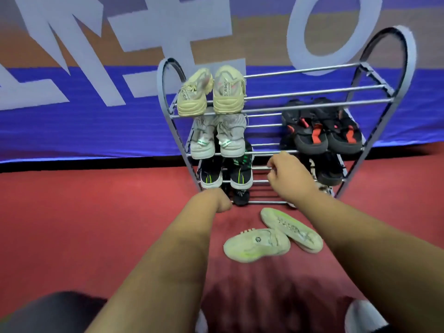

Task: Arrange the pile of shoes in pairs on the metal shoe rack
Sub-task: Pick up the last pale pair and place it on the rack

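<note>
The metal shoe rack [312, 88] stands against the wall. A cream pair [211, 92] sits on its top tier. Below are a grey pair [217, 138] and a black-and-red pair [324, 131]. The third tier holds a black-and-green pair [225, 173] and a black shoe [330, 171]. Another black shoe [241, 197] lies on the bottom tier. My left hand [222, 200] reaches in beside it, its fingers hidden. My right hand [286, 174] has its fingers curled against the third tier's bars. Two pale green shoes [257, 245] [292, 229] lie on the floor in front of the rack.
The floor is red carpet [96, 224]. A blue and orange banner [84, 92] with large pale letters covers the wall behind the rack. My dark-clothed knee [48, 311] shows at the bottom left and a white shoe tip [362, 316] at the bottom right.
</note>
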Demonstrator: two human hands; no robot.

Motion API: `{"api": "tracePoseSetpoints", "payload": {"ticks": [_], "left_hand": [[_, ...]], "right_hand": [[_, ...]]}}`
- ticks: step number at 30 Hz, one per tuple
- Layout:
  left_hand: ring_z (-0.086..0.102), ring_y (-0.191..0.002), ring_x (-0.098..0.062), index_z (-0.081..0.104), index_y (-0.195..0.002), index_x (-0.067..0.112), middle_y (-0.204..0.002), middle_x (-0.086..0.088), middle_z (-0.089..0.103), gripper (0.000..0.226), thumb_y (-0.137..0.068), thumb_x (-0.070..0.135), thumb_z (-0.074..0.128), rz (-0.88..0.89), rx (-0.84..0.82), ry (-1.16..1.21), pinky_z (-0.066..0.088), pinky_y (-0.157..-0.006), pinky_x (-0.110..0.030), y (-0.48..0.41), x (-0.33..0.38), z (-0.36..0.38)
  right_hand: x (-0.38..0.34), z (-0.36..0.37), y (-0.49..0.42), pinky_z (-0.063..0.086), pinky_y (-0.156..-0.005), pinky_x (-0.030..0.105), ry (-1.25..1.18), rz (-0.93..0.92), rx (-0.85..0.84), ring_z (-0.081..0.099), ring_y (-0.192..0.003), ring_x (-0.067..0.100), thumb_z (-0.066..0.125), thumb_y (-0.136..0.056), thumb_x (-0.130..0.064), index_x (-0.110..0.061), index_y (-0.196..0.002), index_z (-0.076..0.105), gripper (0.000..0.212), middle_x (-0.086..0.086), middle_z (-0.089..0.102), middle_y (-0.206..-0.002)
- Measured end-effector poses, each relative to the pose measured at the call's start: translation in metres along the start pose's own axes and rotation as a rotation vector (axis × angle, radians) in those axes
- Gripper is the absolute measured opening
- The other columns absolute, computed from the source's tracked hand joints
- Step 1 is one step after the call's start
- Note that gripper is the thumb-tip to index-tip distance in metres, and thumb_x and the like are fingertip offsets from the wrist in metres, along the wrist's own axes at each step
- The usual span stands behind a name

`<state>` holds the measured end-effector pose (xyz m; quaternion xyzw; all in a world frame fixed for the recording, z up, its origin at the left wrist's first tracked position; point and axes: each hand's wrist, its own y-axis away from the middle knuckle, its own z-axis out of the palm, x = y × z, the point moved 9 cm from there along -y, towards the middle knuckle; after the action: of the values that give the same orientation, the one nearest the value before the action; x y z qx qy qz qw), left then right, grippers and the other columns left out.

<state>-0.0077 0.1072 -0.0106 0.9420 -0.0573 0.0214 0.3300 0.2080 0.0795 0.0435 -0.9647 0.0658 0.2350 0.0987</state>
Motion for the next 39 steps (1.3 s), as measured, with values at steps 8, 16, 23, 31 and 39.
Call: {"api": "tracePoseSetpoints", "payload": {"ticks": [8,16,23,31,39], "left_hand": [[0.066,-0.123,-0.033,0.061,-0.137,0.006,-0.139,-0.014,0.067,0.048,-0.094,0.025,0.068,-0.072,-0.109,0.112,0.053,-0.093,-0.035,-0.087,-0.009,0.169],[0.075,-0.08,-0.029,0.044,-0.136,0.019,-0.108,-0.012,0.064,0.038,-0.107,0.044,0.047,-0.495,-0.312,0.946,0.063,-0.066,-0.041,-0.108,-0.038,0.286],[0.067,-0.075,-0.028,0.045,-0.122,0.028,-0.092,-0.012,0.072,0.026,-0.104,0.01,0.038,-0.494,-0.013,1.172,0.064,-0.081,-0.05,-0.135,-0.055,0.28],[0.072,-0.082,-0.033,0.058,-0.107,0.031,-0.093,-0.007,0.073,0.025,-0.09,0.019,0.044,-0.236,0.131,0.698,0.063,-0.072,-0.044,-0.179,-0.055,0.241],[0.07,-0.106,-0.024,0.052,-0.149,0.026,-0.099,0.01,0.067,0.052,-0.098,0.016,0.054,-0.204,0.114,0.875,0.051,-0.084,-0.028,-0.171,-0.039,0.236]], "right_hand": [[0.175,0.161,0.076,0.052,-0.094,0.041,0.132,0.339,-0.472,0.061,-0.111,0.038,0.062,-0.09,-0.034,-0.01,-0.114,0.069,0.034,0.014,0.059,-0.118],[0.245,0.225,0.109,0.047,-0.108,0.051,0.173,0.55,-0.608,0.054,-0.128,0.042,0.071,-0.082,-0.056,-0.019,-0.143,0.046,0.076,0.013,0.052,-0.141],[0.259,0.24,0.103,0.048,-0.104,0.053,0.209,0.51,-0.625,0.055,-0.124,0.041,0.054,-0.081,-0.075,-0.022,-0.141,0.047,0.081,0.01,0.056,-0.138],[0.235,0.24,0.107,0.038,-0.112,0.042,0.15,0.418,-0.673,0.056,-0.124,0.034,0.066,-0.08,-0.062,-0.028,-0.147,0.05,0.076,0.007,0.062,-0.135],[0.195,0.252,0.146,0.04,-0.106,0.036,0.077,0.429,-0.734,0.058,-0.121,0.031,0.08,-0.069,-0.037,-0.021,-0.142,0.052,0.08,0.007,0.06,-0.13]]}}
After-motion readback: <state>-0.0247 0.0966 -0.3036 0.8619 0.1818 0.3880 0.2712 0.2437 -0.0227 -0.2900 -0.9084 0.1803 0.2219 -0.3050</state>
